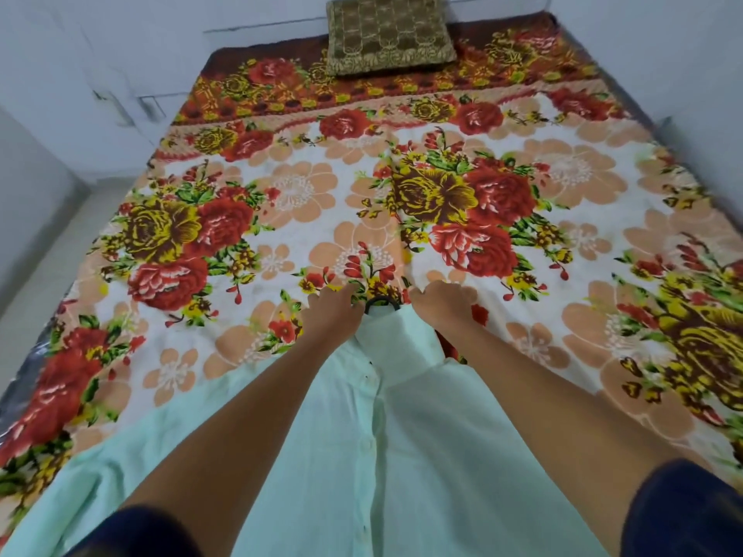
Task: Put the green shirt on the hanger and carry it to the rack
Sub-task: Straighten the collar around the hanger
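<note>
- left hand: fingers curled onto the collar at 11 o'clock of the green shirt; whether it pinches cloth, cannot tell
- right hand: knuckles up, fingers bent down at the collar's 1 o'clock side; grip hidden
- hanger: only the dark hook shows, poking out of the collar between both hands
- green shirt: flat, buttoned front up, on the bed
- pillow: at 12 o'clock, far end

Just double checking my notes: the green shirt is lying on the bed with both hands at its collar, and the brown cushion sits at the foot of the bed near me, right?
Not quite. The brown cushion sits at the far end of the bed, away from you, as the head view shows. The rest holds.
</note>
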